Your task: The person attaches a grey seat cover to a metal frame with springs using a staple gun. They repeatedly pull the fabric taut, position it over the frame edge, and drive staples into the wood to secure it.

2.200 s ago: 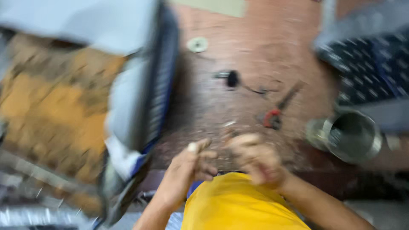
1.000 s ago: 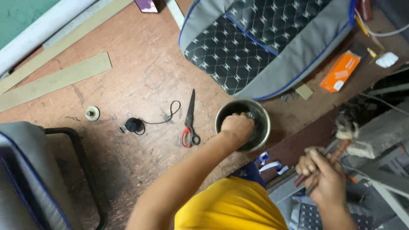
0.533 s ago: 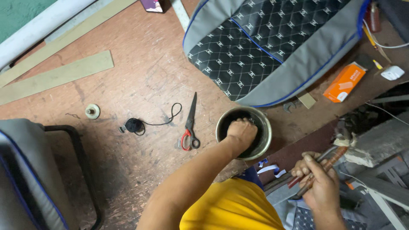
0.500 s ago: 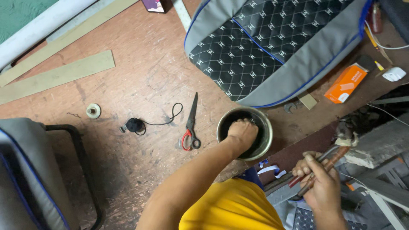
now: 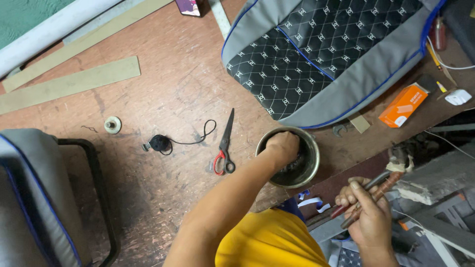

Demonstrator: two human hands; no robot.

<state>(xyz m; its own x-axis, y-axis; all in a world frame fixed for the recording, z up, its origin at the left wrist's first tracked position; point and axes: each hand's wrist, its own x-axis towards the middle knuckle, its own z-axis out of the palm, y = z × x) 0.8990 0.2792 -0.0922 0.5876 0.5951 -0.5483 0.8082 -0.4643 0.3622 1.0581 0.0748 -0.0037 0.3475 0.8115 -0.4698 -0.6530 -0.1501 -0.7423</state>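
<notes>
Change since half a second ago: the left hand (image 5: 283,146) is sitting slightly deeper in the metal bowl (image 5: 310,163); all else is lying as before.

Workbench (image 5: 163,79): brown, scratched, carrying every item below.
Seat cover (image 5: 321,54): black quilted panel with grey border and blue piping, lying at the top right, its lower edge just beside the bowl.
Wooden strips (image 5: 69,84): two pale lengths lying at the upper left.
Metal bowl: round, standing near the bench's front edge; the left hand is reaching into it, fingers curled downward, their grip hidden.
Right hand (image 5: 366,217): closing around pliers (image 5: 368,195) with reddish handles, off the bench's right edge.
Scissors (image 5: 225,143): red-handled, lying shut, left of the bowl.
Orange box (image 5: 403,105): lying right of the cover.
Black thread spool (image 5: 159,143): trailing loose thread.
</notes>
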